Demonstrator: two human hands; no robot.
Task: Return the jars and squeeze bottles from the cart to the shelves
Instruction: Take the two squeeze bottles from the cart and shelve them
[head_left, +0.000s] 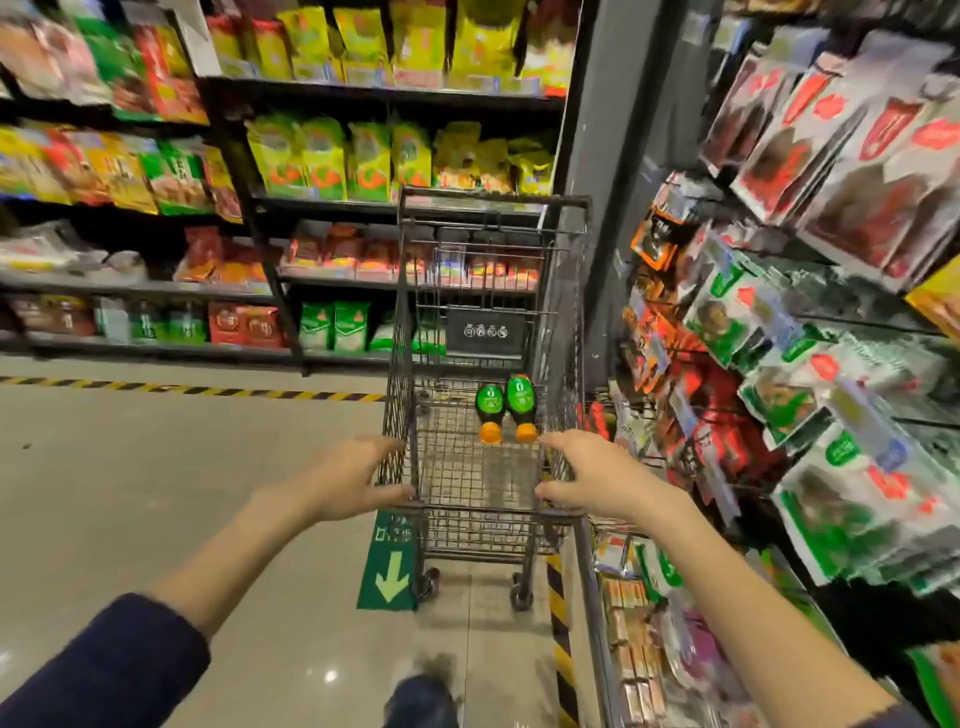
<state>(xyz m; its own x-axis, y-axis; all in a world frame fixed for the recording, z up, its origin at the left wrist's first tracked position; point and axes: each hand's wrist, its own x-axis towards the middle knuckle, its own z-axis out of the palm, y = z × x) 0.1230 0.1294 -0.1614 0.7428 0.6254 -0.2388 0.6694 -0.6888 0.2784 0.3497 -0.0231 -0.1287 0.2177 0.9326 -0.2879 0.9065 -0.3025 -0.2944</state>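
Left hand (358, 478), right hand (592, 478) grip cart (493, 196) rim; 2 squeeze bottles (521, 400) lie lengthwise ahead, caps nearest right hand.

Two dark squeeze bottles (489, 405), green labels, orange caps, lying side by side on cart (467, 478) floor
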